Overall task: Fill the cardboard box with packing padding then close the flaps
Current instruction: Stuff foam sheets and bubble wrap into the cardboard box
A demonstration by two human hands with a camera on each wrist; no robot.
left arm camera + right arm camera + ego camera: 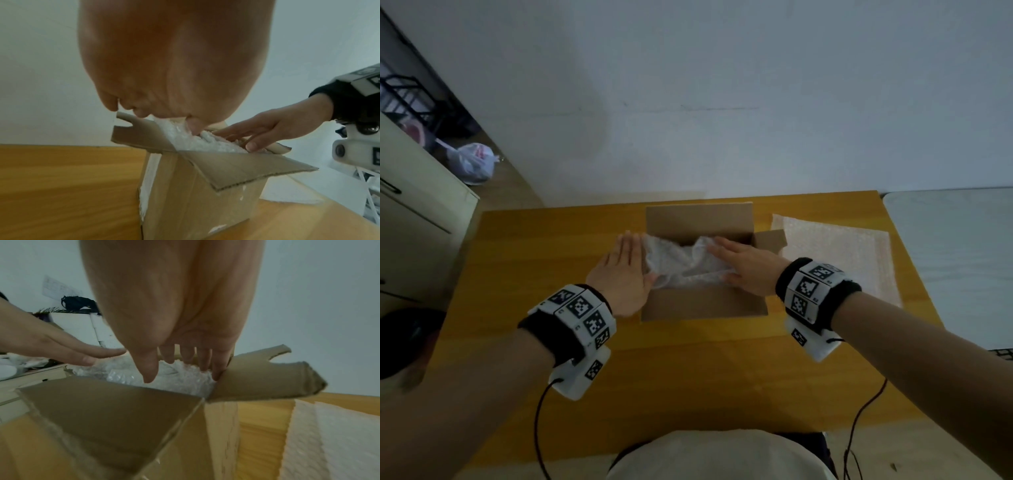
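Note:
An open cardboard box (705, 303) stands mid-table with its flaps spread outwards. Crumpled white bubble wrap (681, 262) fills its opening and bulges above the rim. My left hand (625, 263) lies flat with straight fingers over the box's left edge, covering the left flap (141, 134) and touching the padding. My right hand (743, 263) lies flat with straight fingers on the right side of the bubble wrap (180, 378), beside the right flap (263, 378). The near flap (107, 410) hangs out towards me; the far flap (698, 219) stands up.
A flat sheet of bubble wrap (839, 253) lies on the yellow wooden table (534, 274) right of the box. A white surface (955, 260) adjoins the table's right edge. A pale cabinet (414, 212) and a plastic bag (470, 162) are at the left. Wrist cables trail near the front edge.

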